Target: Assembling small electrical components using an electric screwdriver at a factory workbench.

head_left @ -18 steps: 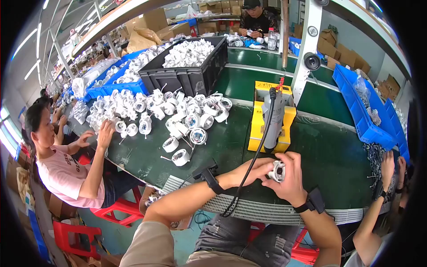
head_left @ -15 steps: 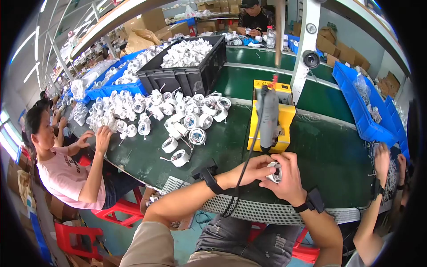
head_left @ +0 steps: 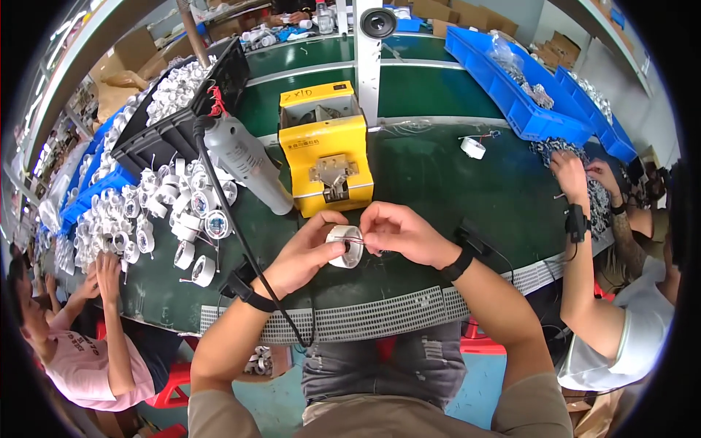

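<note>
Over the front of the green work surface, my left hand [head_left: 307,252] is closed round a white ring-shaped housing [head_left: 353,255], its open side turned to the right. My right hand [head_left: 405,237] pinches thin dark and red wires [head_left: 353,239] that come out of the housing. What lies inside the ring is partly covered by fingers. Just beyond my hands stands a yellow screw feeder [head_left: 326,157]. Left of it hangs a grey electric screwdriver [head_left: 248,164], whose black cable runs down across my left wrist.
Many white housings [head_left: 186,204] are heaped on the left, beside a black crate [head_left: 139,139]. One white housing [head_left: 473,148] lies apart at right. A blue tray [head_left: 511,91] stands at far right. Co-workers' hands [head_left: 106,274] work at left, and another's hand [head_left: 568,171] at right.
The view has swung right. My hands have moved apart a little, and my right fingers now pinch the wires. The screwdriver hangs left of the feeder. A lone housing now shows at right.
</note>
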The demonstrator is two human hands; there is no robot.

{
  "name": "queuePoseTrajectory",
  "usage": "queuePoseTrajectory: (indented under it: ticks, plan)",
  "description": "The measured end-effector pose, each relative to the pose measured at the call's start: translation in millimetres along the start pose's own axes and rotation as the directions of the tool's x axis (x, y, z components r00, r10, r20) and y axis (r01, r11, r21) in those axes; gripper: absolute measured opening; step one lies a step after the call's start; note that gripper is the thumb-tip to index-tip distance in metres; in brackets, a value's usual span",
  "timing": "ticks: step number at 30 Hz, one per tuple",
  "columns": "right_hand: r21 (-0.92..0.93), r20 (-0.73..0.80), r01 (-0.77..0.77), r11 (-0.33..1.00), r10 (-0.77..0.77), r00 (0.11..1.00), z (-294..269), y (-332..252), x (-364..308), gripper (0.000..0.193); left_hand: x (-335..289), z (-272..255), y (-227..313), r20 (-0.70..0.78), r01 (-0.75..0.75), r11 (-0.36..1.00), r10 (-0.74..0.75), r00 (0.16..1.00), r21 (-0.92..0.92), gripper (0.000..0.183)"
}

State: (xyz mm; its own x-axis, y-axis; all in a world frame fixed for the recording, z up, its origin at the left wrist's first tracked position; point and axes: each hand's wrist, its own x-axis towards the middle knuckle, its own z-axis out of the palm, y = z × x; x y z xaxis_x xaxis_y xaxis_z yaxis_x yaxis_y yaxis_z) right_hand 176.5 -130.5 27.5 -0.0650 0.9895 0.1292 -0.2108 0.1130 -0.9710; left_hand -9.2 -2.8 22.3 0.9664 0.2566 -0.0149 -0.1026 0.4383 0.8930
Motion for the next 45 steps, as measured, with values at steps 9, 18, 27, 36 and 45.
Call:
queuePoseTrajectory:
  ticks: [9,18,27,36,45]
  plan:
    - [-0.029,0.005,-0.183,0.983,0.183,0.983,0.6,-2.9,-0.9,0.014,1.1,-4.4,0.1,-0.067,0.000,0.988,0.010,0.998,0.154,0.035]
    - [-0.039,0.020,-0.130,0.991,0.131,0.991,6.4,5.4,-0.3,0.013,1.8,0.0,6.4,-0.184,0.175,0.984,-0.175,0.967,-0.016,0.046]
    - [-0.584,-0.169,0.024,0.811,-0.151,0.974,24.0,8.4,1.5,0.018,5.3,-2.6,-0.9,-0.173,0.208,0.976,-0.195,0.965,0.058,0.052]
    - [-0.719,-0.250,0.122,0.684,-0.417,0.874,31.6,0.8,3.4,0.015,5.4,-1.0,-8.6,-0.185,-0.023,0.982,0.058,0.981,0.186,0.047]
    - [-0.157,-0.327,0.044,0.987,-0.094,0.940,29.9,-5.4,-1.7,0.013,2.4,4.4,-4.3,-0.238,-0.134,0.973,0.177,0.955,0.187,0.043]
